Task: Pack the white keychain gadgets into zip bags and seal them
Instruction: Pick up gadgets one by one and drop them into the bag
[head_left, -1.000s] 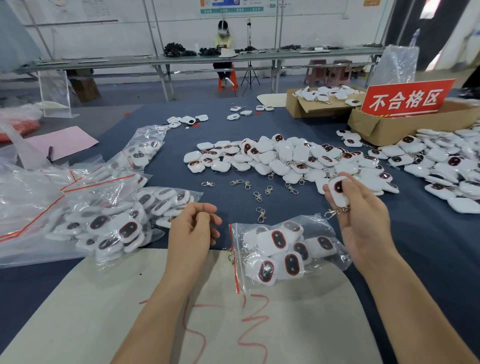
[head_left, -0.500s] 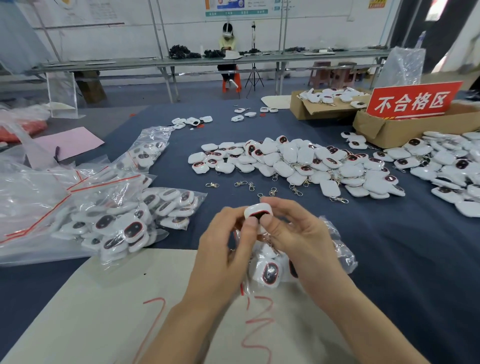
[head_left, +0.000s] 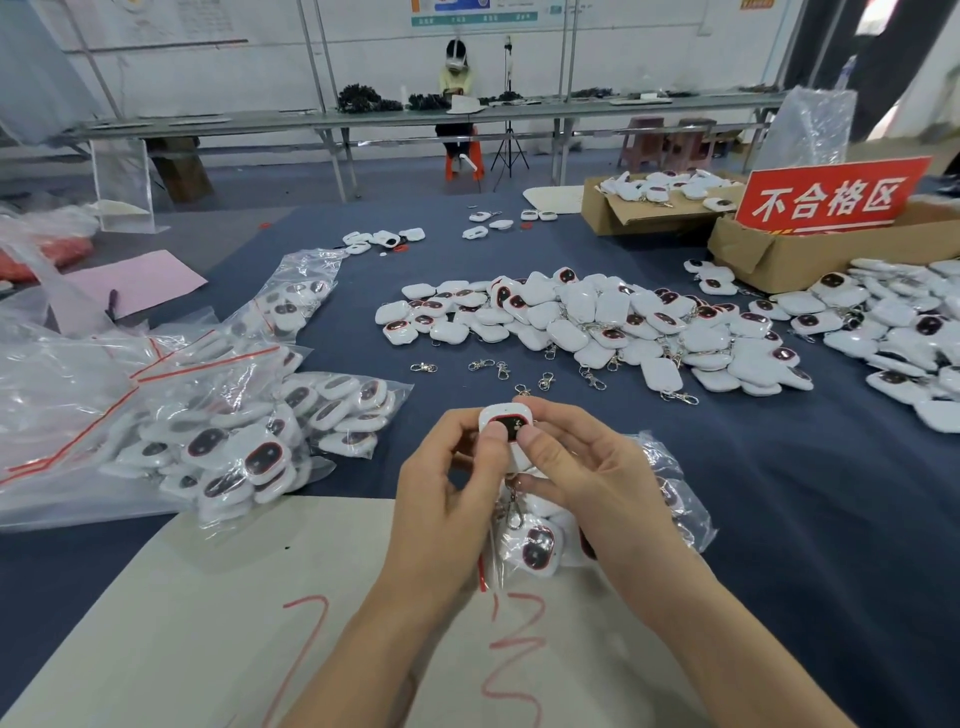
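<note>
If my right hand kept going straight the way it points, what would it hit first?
Your right hand pinches the white gadget; straight on it would likely meet the left hand first, gripping its other side, though depth is unclear.

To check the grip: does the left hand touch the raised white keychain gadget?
Touching. In the head view the thumb of the left hand lies on the front of the white keychain gadget, no gap.

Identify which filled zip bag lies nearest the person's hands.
The small bag directly beneath the left hand and right hand, which hold one gadget above it; the other filled bags lie farther left.
</note>
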